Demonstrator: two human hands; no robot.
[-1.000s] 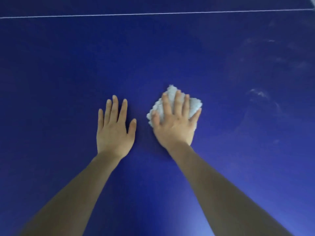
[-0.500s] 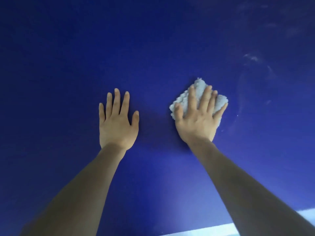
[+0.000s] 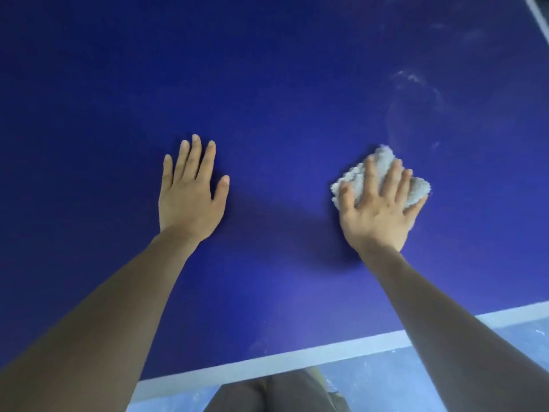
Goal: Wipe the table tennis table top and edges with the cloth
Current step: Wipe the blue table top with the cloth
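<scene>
Blue bench [image 3: 282,84], view from above. Left hand [image 3: 190,197] lies flat on the bench surface, well to the left of the cloth, fingers straight and close together, holding nothing. Cloth [image 3: 361,176]: white, fluffy, bunched, on the bench top. Right hand [image 3: 380,212] presses down on the cloth with 5 straight, spread fingers; not curled round it. Pale smears [image 3: 413,77] on the bench beyond the cloth. White edge line [image 3: 267,362] runs nearer the person than the cloth.
</scene>
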